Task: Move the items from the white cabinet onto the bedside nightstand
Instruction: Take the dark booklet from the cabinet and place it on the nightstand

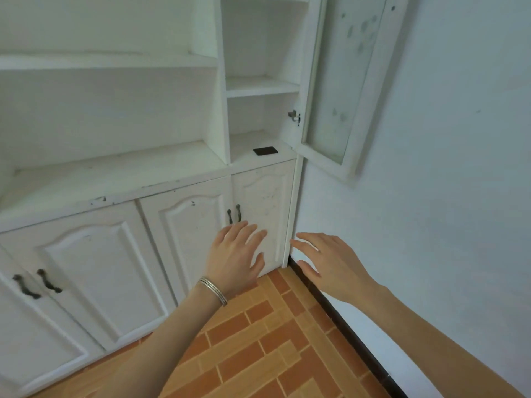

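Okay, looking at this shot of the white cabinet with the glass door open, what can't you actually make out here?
Head view, the only one:
- Small black item on the bottom open shelf: too small and flat to identify.
- Lower cupboards: doors closed, contents hidden.
- Upper shelves: cut off by the top edge.
- Nightstand: outside the frame.
- Glass door: frosted and spotted, nothing visible through it.
- Left hand and right hand: open, holding nothing.

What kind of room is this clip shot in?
Probably a room in a home, in a corner. A built-in white cabinet with open shelves and an open glass door stands against a plain wall, above an orange brick-pattern tiled floor. No bed or nightstand is in view.
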Motion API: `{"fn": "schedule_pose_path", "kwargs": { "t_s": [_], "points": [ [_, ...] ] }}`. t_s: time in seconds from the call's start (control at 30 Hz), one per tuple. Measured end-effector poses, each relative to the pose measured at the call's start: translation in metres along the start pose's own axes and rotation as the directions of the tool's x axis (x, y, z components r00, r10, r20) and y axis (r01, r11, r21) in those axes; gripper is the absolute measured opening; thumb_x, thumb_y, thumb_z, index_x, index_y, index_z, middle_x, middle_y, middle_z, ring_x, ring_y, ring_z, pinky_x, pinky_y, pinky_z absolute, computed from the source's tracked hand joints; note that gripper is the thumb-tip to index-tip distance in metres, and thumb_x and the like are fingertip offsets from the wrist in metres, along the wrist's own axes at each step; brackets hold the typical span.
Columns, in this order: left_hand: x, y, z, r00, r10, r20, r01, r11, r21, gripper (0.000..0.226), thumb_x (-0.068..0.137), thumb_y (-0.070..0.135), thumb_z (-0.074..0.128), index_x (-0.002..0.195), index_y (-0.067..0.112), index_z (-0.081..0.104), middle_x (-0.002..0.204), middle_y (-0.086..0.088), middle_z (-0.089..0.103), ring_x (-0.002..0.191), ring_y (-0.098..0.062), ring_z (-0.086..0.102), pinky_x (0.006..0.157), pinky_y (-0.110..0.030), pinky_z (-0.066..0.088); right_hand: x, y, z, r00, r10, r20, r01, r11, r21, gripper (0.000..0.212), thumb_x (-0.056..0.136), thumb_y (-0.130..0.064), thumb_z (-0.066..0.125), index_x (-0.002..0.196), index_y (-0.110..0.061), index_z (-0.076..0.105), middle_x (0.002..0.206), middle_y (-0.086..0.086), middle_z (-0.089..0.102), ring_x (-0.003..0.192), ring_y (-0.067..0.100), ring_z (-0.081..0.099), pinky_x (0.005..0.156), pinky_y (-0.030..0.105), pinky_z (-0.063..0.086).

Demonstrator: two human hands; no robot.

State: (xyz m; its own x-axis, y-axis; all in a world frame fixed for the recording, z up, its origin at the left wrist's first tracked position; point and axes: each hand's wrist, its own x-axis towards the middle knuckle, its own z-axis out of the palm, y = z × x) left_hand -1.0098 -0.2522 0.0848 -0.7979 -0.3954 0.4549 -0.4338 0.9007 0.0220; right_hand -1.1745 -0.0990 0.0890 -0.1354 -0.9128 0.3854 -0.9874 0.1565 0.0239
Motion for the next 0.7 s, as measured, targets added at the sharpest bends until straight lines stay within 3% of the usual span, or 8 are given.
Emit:
{"fn": "schedule_pose_path", "kwargs": {
  "t_s": [0.23,0.5,0.7],
  "points": [
    [0.066,-0.045,0.043,1.0,-0.025,-0.013,0.024,1.0,-0.017,0.047,0.082,0.038,0.039,0.116,0.018,0.064,0.113,-0.005,0.066,0.111,-0.026,0.059,0.093,-0.043,0.045,0.08,0.05,0.035,1.0,-0.016,-0.008,0.016,1.0,-0.027,0.046,0.089,-0.037,0.033,0.12,-0.018,0.061,0.121,0.001,0.062,0.104,0.019,0.062,0.085,0.034,0.05],
    [0.144,-0.089,0.109,0.999,-0.047,-0.001,0.047,0.999,0.009,0.046,0.082,0.037,0.039,0.114,0.016,0.065,0.112,-0.006,0.066,0.111,-0.027,0.059,0.093,-0.044,0.046,0.17,0.126,0.094,0.992,-0.105,-0.069,0.102,0.994,-0.043,0.038,0.081,-0.025,0.069,0.117,-0.014,0.062,0.117,0.005,0.064,0.101,0.022,0.064,0.082,0.036,0.052],
    [0.247,-0.12,0.14,0.998,-0.062,-0.003,0.062,0.998,0.03,0.045,0.082,0.036,0.04,0.113,0.016,0.065,0.112,-0.007,0.066,0.111,-0.028,0.059,0.092,-0.044,0.047,0.264,0.199,0.118,0.983,-0.134,-0.124,0.131,0.991,-0.032,0.041,0.079,-0.024,0.072,0.117,-0.013,0.062,0.116,0.006,0.065,0.1,0.022,0.064,0.081,0.036,0.052]
  ]
}}
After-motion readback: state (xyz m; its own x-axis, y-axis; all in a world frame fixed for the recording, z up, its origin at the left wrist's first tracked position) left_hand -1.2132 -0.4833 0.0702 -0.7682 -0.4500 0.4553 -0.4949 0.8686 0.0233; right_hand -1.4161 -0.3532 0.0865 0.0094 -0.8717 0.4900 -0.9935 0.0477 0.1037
